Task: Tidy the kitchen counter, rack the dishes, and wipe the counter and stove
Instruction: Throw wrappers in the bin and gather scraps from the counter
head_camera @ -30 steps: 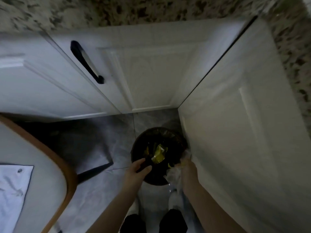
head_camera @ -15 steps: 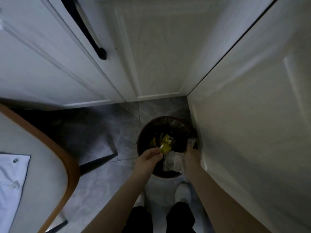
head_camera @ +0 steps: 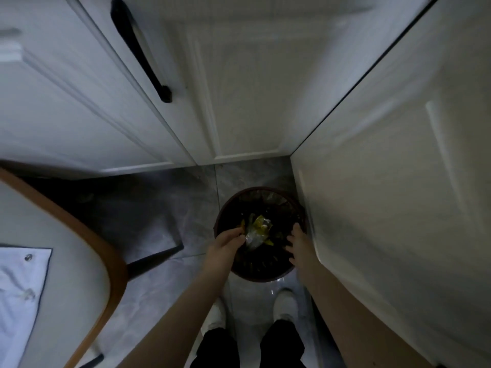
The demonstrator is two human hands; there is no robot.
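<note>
Over round dark waste bin [head_camera: 259, 272] in cabinet corner: left hand [head_camera: 225, 244] grip pinching crinkly clear-and-yellow wrapper [head_camera: 256, 231] above bin mouth for drop-in, right hand [head_camera: 297, 244] fingers spread, empty, near rim, apparently steadying.

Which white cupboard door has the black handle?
The far left door: the long black handle runs down its right edge. The middle door and right door show none.

white cabinet doors [head_camera: 252, 96] stand beyond the hands, one with a black handle [head_camera: 140, 49]. grey tiled floor [head_camera: 159, 216] lies below. left of the hands, a wood-edged chair [head_camera: 79, 235] carries a white cloth [head_camera: 18, 301]. white shoes [head_camera: 285, 304] sit nearest.
</note>
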